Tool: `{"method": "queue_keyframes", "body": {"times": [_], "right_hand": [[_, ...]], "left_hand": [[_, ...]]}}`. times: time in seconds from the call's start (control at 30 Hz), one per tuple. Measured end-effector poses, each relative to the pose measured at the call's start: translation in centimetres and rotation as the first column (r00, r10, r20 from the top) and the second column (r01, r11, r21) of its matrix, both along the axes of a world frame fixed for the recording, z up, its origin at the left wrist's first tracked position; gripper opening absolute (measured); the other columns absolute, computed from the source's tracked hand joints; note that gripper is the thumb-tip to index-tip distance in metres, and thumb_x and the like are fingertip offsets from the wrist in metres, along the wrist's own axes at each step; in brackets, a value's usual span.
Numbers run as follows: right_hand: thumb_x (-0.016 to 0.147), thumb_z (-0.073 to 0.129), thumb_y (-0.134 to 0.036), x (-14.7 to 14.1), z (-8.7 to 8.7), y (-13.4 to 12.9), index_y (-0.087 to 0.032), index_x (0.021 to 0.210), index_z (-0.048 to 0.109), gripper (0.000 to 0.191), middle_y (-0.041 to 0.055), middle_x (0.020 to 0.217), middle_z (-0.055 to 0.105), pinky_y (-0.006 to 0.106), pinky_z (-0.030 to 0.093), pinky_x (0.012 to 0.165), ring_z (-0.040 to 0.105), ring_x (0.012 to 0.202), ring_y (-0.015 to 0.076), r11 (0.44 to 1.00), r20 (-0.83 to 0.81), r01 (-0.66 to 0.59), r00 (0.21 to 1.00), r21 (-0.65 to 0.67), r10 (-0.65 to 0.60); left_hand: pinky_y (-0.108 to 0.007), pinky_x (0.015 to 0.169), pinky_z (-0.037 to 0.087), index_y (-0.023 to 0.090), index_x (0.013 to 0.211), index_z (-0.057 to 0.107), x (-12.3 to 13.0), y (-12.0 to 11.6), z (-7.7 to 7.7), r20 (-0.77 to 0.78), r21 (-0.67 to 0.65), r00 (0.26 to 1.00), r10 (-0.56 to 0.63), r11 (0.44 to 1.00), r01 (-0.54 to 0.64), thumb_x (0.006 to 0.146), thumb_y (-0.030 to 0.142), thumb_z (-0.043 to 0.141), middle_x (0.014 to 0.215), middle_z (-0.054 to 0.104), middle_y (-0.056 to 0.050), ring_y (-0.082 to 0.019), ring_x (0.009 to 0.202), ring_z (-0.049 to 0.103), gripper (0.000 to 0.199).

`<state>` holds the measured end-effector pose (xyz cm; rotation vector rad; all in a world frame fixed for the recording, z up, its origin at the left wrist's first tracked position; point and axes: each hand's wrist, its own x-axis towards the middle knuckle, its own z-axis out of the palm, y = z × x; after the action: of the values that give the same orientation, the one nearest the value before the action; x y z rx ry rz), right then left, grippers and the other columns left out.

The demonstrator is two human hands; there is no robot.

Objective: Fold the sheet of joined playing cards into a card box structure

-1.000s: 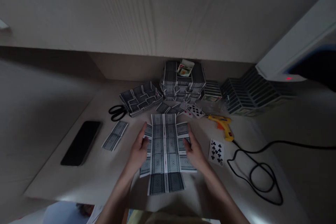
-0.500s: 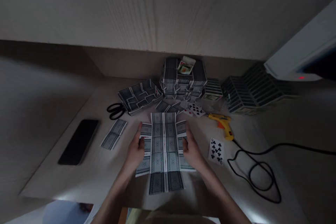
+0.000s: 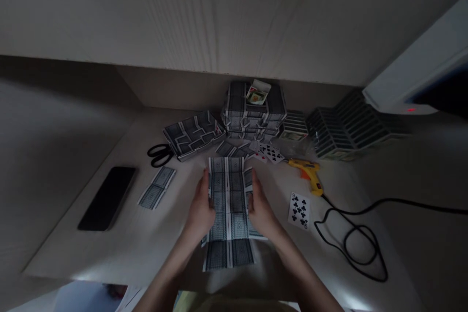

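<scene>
A sheet of joined playing cards, patterned backs up, lies in front of me between both hands. My left hand presses along its left edge, where the side flaps are mostly hidden behind the fingers. At the right edge, my right hand grips the side flaps, which stand partly raised. Beyond the sheet are loose cards, some face up. To the left lies a joined pair of cards; a nine of clubs is to the right.
Behind stand an open card tray, a stacked card box with a small carton on top, and rows of card decks. Scissors and a phone lie left; a yellow glue gun with a looping cable lies right.
Both hands have moved inward, the left one more. The sheet's side flaps have folded up toward its middle, so it looks narrower.
</scene>
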<state>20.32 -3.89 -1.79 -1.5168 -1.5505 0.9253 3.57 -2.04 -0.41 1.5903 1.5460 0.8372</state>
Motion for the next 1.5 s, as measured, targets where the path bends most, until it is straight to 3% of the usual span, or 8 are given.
{"method": "queue_keyframes", "body": {"times": [0.2, 0.33, 0.4, 0.53, 0.83, 1.13, 1.33, 1.5], "right_hand": [[0.081, 0.043, -0.035, 0.9, 0.6, 0.8, -0.018, 0.123, 0.037, 0.045, 0.0101, 0.126, 0.047, 0.037, 0.036, 0.098, 0.045, 0.116, 0.019, 0.989, -0.234, 0.144, 0.961, -0.024, -0.146], [0.078, 0.044, -0.045, 4.4, 0.1, 3.0, -0.018, 0.093, 0.053, 0.032, 0.0095, 0.095, 0.064, 0.035, 0.052, 0.067, 0.063, 0.079, 0.0211, 0.876, -0.348, 0.443, 0.804, -0.188, -0.481], [0.075, 0.046, -0.046, 6.1, -0.5, 4.4, -0.018, 0.088, 0.053, 0.031, 0.0069, 0.074, 0.067, 0.034, 0.051, 0.048, 0.062, 0.054, 0.0202, 0.83, -0.388, 0.453, 0.736, -0.326, -0.554], [0.07, 0.051, -0.05, 7.3, -1.8, 7.1, -0.019, 0.063, 0.054, 0.032, 0.0066, 0.052, 0.063, 0.031, 0.046, 0.036, 0.057, 0.039, 0.0195, 0.81, -0.368, 0.42, 0.737, -0.41, -0.568], [0.069, 0.054, -0.049, 5.7, -1.9, 6.6, -0.019, 0.069, 0.052, 0.03, 0.0007, 0.057, 0.06, 0.024, 0.043, 0.039, 0.053, 0.044, 0.013, 0.898, -0.376, 0.429, 0.82, -0.093, -0.431], [0.068, 0.061, -0.04, 5.8, -3.4, 4.0, -0.02, 0.078, 0.053, 0.024, 0.0014, 0.072, 0.06, 0.027, 0.048, 0.056, 0.058, 0.062, 0.0153, 0.969, -0.418, 0.24, 0.876, -0.051, -0.239], [0.073, 0.057, -0.033, 5.5, -2.9, 3.0, -0.021, 0.123, 0.037, 0.056, -0.0017, 0.066, 0.057, 0.029, 0.048, 0.064, 0.057, 0.065, 0.0148, 0.962, -0.352, 0.261, 0.91, 0.076, -0.219], [0.075, 0.054, -0.035, 5.5, -3.5, 2.9, -0.021, 0.117, 0.049, 0.045, 0.0, 0.069, 0.058, 0.028, 0.046, 0.063, 0.056, 0.064, 0.0142, 0.956, -0.224, 0.277, 0.942, 0.098, -0.25]], "left_hand": [[-0.038, 0.107, 0.023, 0.015, 0.139, 0.005, 0.7, 0.2, 0.6, -0.138, -0.007, 0.986, -0.089, 0.996, 0.089, 0.065, -0.001, 0.039, 0.145, 0.016, -0.01, -0.022, 0.131, 0.018, 0.084], [-0.039, 0.107, 0.022, 0.017, 0.139, 0.004, -1.1, 0.2, 1.1, -0.196, -0.051, 0.969, -0.149, 0.989, 0.142, 0.065, -0.002, 0.037, 0.145, 0.015, -0.008, -0.022, 0.131, 0.02, 0.083], [-0.039, 0.108, 0.021, 0.019, 0.139, 0.008, -2.3, 0.1, 1.2, -0.205, -0.058, 0.963, -0.174, 0.984, 0.166, 0.064, -0.003, 0.035, 0.145, 0.017, -0.005, -0.02, 0.131, 0.022, 0.083], [-0.038, 0.108, 0.022, 0.022, 0.138, 0.013, -3.7, -0.3, 1.1, -0.203, -0.034, 0.967, -0.155, 0.988, 0.151, 0.065, -0.003, 0.033, 0.143, 0.024, -0.003, -0.018, 0.129, 0.026, 0.08], [-0.046, 0.103, 0.028, 0.017, 0.135, 0.016, -3.5, -1.2, -0.6, -0.138, 0.182, 0.984, 0.11, 0.98, -0.084, 0.074, 0.009, 0.04, 0.135, 0.032, -0.014, -0.024, 0.125, 0.032, 0.066], [-0.041, 0.104, 0.029, 0.023, 0.12, 0.044, -1.2, 3.2, 4.0, -0.52, 0.355, 0.845, -0.122, 0.869, 0.344, 0.076, 0.015, 0.049, 0.137, 0.027, -0.006, -0.024, 0.127, 0.026, 0.045], [-0.041, 0.092, 0.035, 0.02, 0.116, 0.048, 1.2, 6.9, 1.3, -0.593, 0.237, 0.766, -0.248, 0.855, 0.461, 0.074, 0.025, 0.057, 0.113, 0.053, -0.009, -0.026, 0.11, 0.043, 0.043], [-0.039, 0.083, 0.034, 0.022, 0.102, 0.055, 1.4, 7.8, -0.7, -0.541, 0.201, 0.815, -0.207, 0.909, 0.365, 0.075, 0.031, 0.056, 0.101, 0.06, -0.006, -0.025, 0.098, 0.051, 0.028]]}}
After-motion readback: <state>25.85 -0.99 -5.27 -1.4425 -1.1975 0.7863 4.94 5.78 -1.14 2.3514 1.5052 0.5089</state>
